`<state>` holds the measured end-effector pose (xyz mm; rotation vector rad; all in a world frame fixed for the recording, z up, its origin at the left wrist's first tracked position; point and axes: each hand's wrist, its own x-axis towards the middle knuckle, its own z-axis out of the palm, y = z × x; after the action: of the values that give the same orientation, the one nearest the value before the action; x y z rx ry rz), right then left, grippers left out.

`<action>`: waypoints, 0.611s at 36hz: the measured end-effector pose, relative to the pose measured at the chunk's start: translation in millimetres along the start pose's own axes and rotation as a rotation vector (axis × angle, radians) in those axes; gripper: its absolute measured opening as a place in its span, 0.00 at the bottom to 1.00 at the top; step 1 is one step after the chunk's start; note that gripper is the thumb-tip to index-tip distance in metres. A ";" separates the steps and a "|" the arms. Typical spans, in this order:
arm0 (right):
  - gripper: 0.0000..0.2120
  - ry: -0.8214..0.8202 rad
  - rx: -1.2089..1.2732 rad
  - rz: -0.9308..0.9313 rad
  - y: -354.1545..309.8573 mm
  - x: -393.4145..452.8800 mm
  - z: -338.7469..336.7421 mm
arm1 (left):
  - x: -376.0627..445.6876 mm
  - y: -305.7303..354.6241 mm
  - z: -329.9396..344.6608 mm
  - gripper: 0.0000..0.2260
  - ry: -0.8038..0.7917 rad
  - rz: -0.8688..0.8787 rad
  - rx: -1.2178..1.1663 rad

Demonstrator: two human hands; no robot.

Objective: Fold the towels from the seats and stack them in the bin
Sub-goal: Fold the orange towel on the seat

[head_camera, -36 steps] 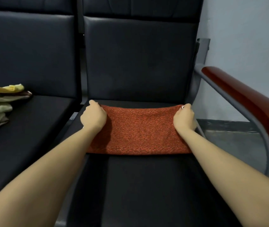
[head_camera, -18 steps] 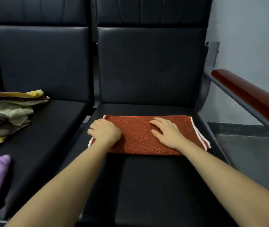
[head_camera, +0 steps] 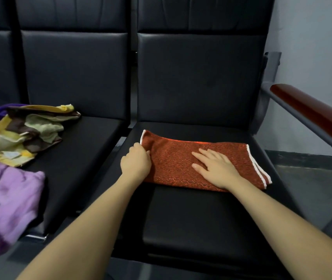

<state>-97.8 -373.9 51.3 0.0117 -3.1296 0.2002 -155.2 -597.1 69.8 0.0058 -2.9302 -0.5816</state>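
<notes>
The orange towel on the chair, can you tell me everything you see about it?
The orange towel looks like nubbly woven cloth, rust-orange with thin white trim at both short ends. It lies folded into a long strip, flat across the black seat. The right hand presses flat on it with straight fingers. The left hand curls round its left end in a grip. Nothing else touches it.

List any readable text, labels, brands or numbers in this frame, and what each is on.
None: no text shows.
Orange towel: woven pattern and white edging only, no tag visible.
Patterned towel and purple towel: no print or label visible.
Seats and armrest: no markings.
</notes>
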 end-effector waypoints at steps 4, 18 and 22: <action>0.26 -0.014 -0.020 0.028 -13.7 4.0 4.6 | -2.2 7.3 -21.4 0.13 0.126 0.127 -0.012; 0.22 0.152 0.346 0.065 -53.3 9.2 0.7 | -9.6 49.9 -59.3 0.07 -0.058 0.120 -0.589; 0.15 0.283 0.268 0.197 -24.7 -11.4 -19.4 | -18.9 71.1 -57.5 0.06 -0.128 0.154 -0.633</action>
<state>-86.1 -395.9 73.6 -0.2968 -2.7965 0.5672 -126.0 -552.5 146.5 -0.3339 -2.6856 -1.4878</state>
